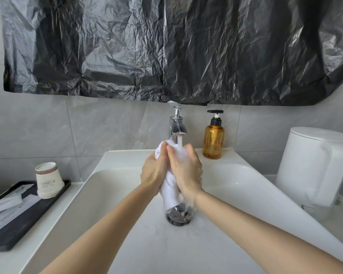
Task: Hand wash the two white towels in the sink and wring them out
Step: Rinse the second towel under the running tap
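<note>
Bright, even, soft-shadowed light; glare streaks the black plastic sheet (166, 48); wide-angle bowing at edges; focus sharp.

The left hand (153, 172) and right hand (186, 171) cover the middle of the white towel (169, 189); whether the bundle is one towel or two cannot be told. At 8 o'clock the black tray (20, 232) runs off the left edge, the print on its packets (5, 204) too blurred to read.

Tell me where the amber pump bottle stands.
Head view, right of centre: the amber pump bottle stands on the back rim of the sink, just right of the running faucet.
</note>
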